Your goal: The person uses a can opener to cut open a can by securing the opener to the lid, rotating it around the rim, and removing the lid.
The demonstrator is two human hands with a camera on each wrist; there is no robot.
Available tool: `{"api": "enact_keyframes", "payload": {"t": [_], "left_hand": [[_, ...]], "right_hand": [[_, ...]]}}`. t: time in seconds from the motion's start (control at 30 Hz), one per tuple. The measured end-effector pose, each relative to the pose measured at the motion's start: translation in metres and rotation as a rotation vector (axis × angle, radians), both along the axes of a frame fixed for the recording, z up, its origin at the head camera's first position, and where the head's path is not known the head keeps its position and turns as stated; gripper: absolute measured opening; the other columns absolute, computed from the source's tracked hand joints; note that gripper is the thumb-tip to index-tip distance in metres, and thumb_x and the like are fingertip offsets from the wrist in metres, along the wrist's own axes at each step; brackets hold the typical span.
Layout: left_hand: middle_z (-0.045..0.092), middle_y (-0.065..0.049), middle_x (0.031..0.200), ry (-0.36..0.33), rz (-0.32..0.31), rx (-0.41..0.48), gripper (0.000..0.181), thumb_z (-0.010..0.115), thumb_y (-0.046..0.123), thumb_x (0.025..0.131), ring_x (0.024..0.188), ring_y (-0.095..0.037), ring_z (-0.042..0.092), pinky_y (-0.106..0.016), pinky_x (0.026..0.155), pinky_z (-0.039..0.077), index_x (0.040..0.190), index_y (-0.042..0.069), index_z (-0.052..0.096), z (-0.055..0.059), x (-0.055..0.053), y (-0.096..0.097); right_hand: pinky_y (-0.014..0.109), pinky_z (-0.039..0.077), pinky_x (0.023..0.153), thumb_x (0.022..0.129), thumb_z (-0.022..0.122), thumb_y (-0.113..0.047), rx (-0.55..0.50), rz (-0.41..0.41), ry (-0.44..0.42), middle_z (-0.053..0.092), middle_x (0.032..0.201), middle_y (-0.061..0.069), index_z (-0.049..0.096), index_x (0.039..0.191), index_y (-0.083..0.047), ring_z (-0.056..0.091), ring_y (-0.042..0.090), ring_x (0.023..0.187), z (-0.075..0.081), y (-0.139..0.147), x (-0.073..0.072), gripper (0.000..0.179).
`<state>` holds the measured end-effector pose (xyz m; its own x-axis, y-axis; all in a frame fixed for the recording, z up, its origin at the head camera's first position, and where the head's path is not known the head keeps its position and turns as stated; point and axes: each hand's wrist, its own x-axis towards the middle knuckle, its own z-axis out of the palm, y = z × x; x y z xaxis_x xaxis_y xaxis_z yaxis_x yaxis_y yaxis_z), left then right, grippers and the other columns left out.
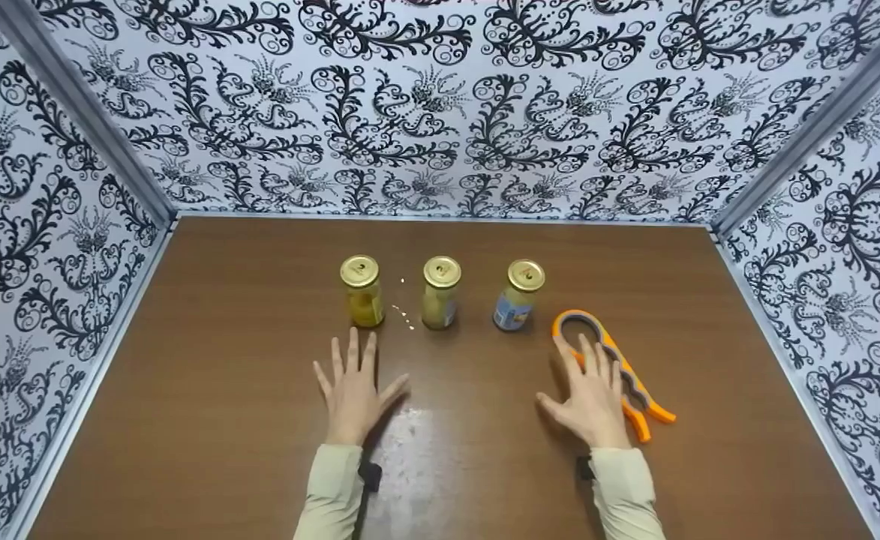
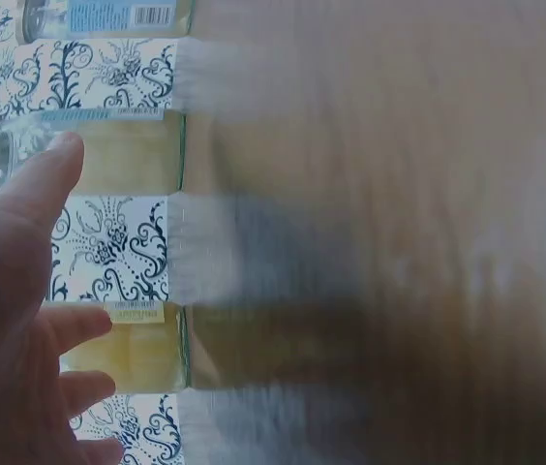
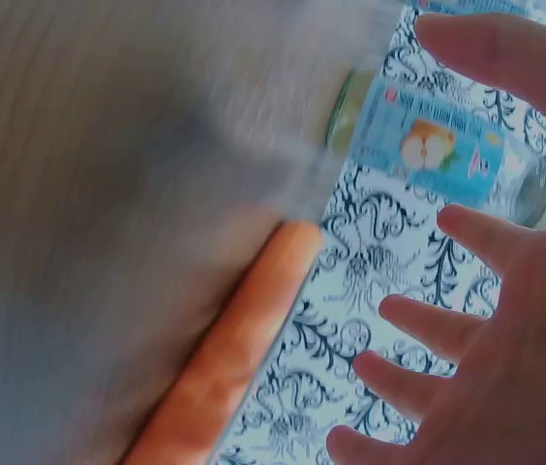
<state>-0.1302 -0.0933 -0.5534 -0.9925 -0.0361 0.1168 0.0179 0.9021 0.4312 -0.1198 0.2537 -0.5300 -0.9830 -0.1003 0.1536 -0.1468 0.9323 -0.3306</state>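
Grip spread wide on your left hand (image 1: 353, 397) and right hand (image 1: 593, 405); neither holds anything. Three jars (image 1: 440, 304) stand at frame centre; the tool (image 1: 638, 381) lies right of centre, partly hidden by your right hand. A careless sweep could topple the jars.

past the left hand (image 1: 353, 397), the yellow jar (image 1: 365, 306) looks like smooth, clear glass, with a shiny metal lid (image 1: 359, 271). the table (image 1: 222, 375) under that hand looks like smooth, shiny wood. the orange tool (image 1: 629, 369) by the right hand (image 1: 593, 401) looks like smooth plastic, and the sleeve (image 1: 623, 484) behind that hand looks like dull, wrinkly cloth.
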Motion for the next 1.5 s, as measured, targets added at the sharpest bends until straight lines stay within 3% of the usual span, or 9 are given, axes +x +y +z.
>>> {"api": "enact_keyframes", "payload": {"t": [0.37, 0.53, 0.67, 1.0, 1.13, 1.27, 1.37, 1.5], "left_hand": [[0.022, -0.03, 0.151, -0.001, 0.112, 0.144, 0.091, 0.069, 0.049, 0.084, 0.139, -0.049, 0.013, -0.063, 0.109, 0.005, 0.146, -0.005, 0.032, 0.002, -0.028, -0.025], [0.024, -0.032, 0.149, 0.003, 0.114, 0.216, 0.092, 0.074, 0.044, 0.081, 0.138, -0.05, 0.016, -0.06, 0.111, 0.008, 0.145, -0.008, 0.031, 0.004, -0.041, -0.035], [0.029, -0.034, 0.146, 0.048, 0.106, 0.282, 0.093, 0.079, 0.038, 0.078, 0.136, -0.05, 0.022, -0.055, 0.112, 0.013, 0.142, -0.012, 0.032, 0.006, -0.052, -0.039], [0.041, -0.034, 0.138, 0.111, 0.115, 0.41, 0.09, 0.083, 0.028, 0.074, 0.128, -0.046, 0.039, -0.052, 0.106, 0.03, 0.138, -0.015, 0.037, 0.005, -0.079, -0.027], [0.049, -0.033, 0.131, 0.113, 0.155, 0.472, 0.084, 0.084, 0.025, 0.073, 0.121, -0.046, 0.047, -0.052, 0.102, 0.036, 0.135, -0.013, 0.041, 0.003, -0.085, -0.022], [0.055, -0.029, 0.124, 0.11, 0.209, 0.545, 0.078, 0.085, 0.023, 0.073, 0.116, -0.044, 0.052, -0.05, 0.099, 0.039, 0.132, -0.008, 0.045, 0.004, -0.092, -0.019], [0.058, -0.028, 0.121, 0.096, 0.246, 0.591, 0.076, 0.086, 0.023, 0.072, 0.114, -0.044, 0.053, -0.05, 0.098, 0.04, 0.13, -0.005, 0.046, 0.006, -0.097, -0.018], [0.058, -0.027, 0.121, 0.081, 0.267, 0.629, 0.076, 0.086, 0.024, 0.071, 0.114, -0.043, 0.053, -0.05, 0.097, 0.04, 0.13, -0.002, 0.046, 0.005, -0.103, -0.018]], "right_hand": [[0.071, 0.01, 0.103, 0.073, 0.08, -0.036, -0.001, -0.073, -0.023, 0.024, 0.148, 0.029, 0.034, 0.148, -0.013, 0.018, 0.054, 0.133, 0.007, 0.049, 0.01, 0.091], [0.072, 0.01, 0.102, 0.073, 0.08, -0.035, 0.007, -0.106, -0.039, 0.024, 0.147, 0.032, 0.034, 0.147, -0.009, 0.018, 0.055, 0.132, 0.007, 0.065, 0.015, 0.091], [0.072, 0.009, 0.101, 0.073, 0.08, -0.034, 0.002, -0.125, -0.067, 0.023, 0.146, 0.034, 0.032, 0.148, -0.009, 0.019, 0.058, 0.13, 0.007, 0.073, 0.017, 0.093], [0.072, 0.009, 0.101, 0.077, 0.078, -0.033, -0.012, -0.165, -0.163, 0.025, 0.145, 0.036, 0.026, 0.149, -0.003, 0.022, 0.057, 0.129, 0.002, 0.08, 0.022, 0.094], [0.071, 0.017, 0.1, 0.079, 0.077, -0.027, 0.001, -0.186, -0.161, 0.037, 0.137, 0.036, 0.028, 0.148, 0.001, 0.035, 0.057, 0.121, 0.0, 0.078, 0.023, 0.089], [0.068, 0.032, 0.09, 0.08, 0.077, -0.022, 0.032, -0.198, -0.132, 0.052, 0.119, 0.035, 0.032, 0.145, 0.005, 0.051, 0.054, 0.103, -0.002, 0.079, 0.022, 0.084], [0.065, 0.04, 0.082, 0.08, 0.078, -0.022, 0.051, -0.2, -0.131, 0.055, 0.113, 0.034, 0.034, 0.143, 0.008, 0.055, 0.051, 0.095, -0.004, 0.08, 0.02, 0.082], [0.062, 0.042, 0.078, 0.08, 0.078, -0.022, 0.061, -0.203, -0.152, 0.054, 0.116, 0.035, 0.036, 0.139, 0.013, 0.054, 0.051, 0.097, -0.004, 0.082, 0.017, 0.081]]}}
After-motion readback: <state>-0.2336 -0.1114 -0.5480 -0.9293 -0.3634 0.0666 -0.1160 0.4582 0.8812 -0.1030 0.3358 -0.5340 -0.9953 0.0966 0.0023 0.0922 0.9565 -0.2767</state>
